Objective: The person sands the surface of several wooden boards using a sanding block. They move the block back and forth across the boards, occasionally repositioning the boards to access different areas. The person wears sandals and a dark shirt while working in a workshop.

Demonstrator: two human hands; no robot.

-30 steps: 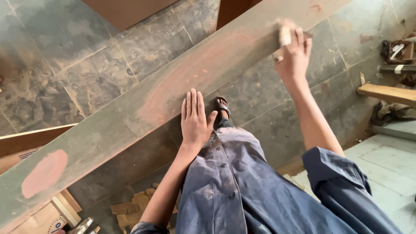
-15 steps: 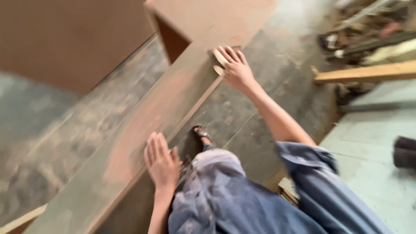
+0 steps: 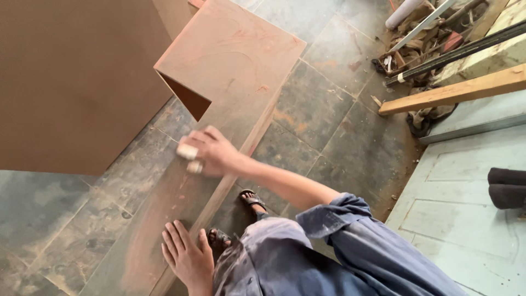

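Note:
A long reddish-brown wooden board [image 3: 235,71] runs from the bottom left toward the top middle, raised above a stone tile floor. My right hand [image 3: 211,151] is closed on a small pale sanding block [image 3: 188,152] and presses it against the board's middle. My left hand [image 3: 185,253] lies flat with fingers spread on the board's near edge at the bottom. My feet in sandals [image 3: 253,199] show just under the board.
A large brown panel [image 3: 76,82] fills the upper left. At the upper right lie a pale timber beam [image 3: 455,90], scrap wood, tools and a dark bar. A light blue door panel [image 3: 466,192] lies on the floor at the right.
My right hand has slid the block down the board toward me, from its far part to its middle. The view has swung left along the board. My left hand stays flat on the edge.

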